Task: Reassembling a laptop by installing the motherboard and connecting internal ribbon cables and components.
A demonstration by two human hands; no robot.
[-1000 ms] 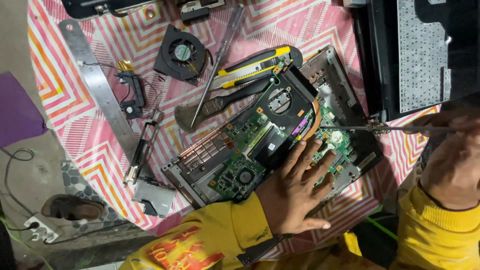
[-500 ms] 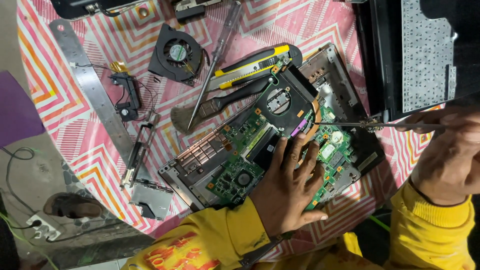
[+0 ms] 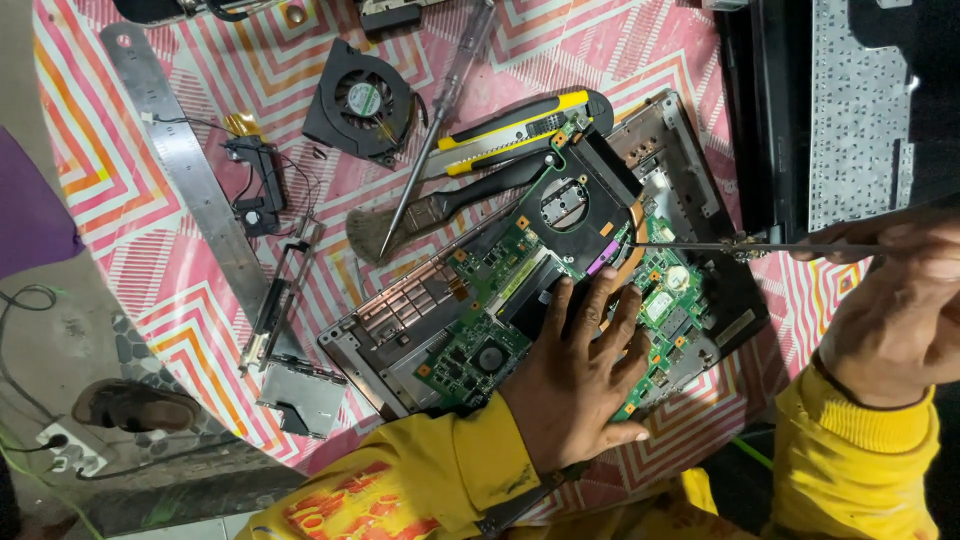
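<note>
a green laptop motherboard (image 3: 520,290) lies slantwise in an opened laptop base (image 3: 400,330) on the near side of the table, crowded with small chips, connectors and a round hole in a black cooling block (image 3: 580,195) with a copper pipe curving off it. the left hand (image 3: 580,385) lies flat on the board with fingers spread, pressing down on its near edge. the right hand (image 3: 900,300) is closed around the handle of a thin screwdriver (image 3: 720,246), pinching it between thumb and fingers, the shaft lying level and its tip touching the board just beside the cooling block. both sleeves are yellow.

the table wears a cloth (image 3: 240,80) of pink, white and orange zigzags. on it, beyond the board, lie a black fan (image 3: 362,100), a yellow and black utility knife (image 3: 520,125), a brush (image 3: 440,210) with a black handle, a second screwdriver (image 3: 440,110), a long steel ruler (image 3: 180,165) and a small speaker part (image 3: 255,185) with wires. a grey keyboard panel (image 3: 860,110) rests at the far right. at the left, below the table edge, a sandal (image 3: 135,405) and a white power strip (image 3: 70,450) sit on a dim floor.
</note>
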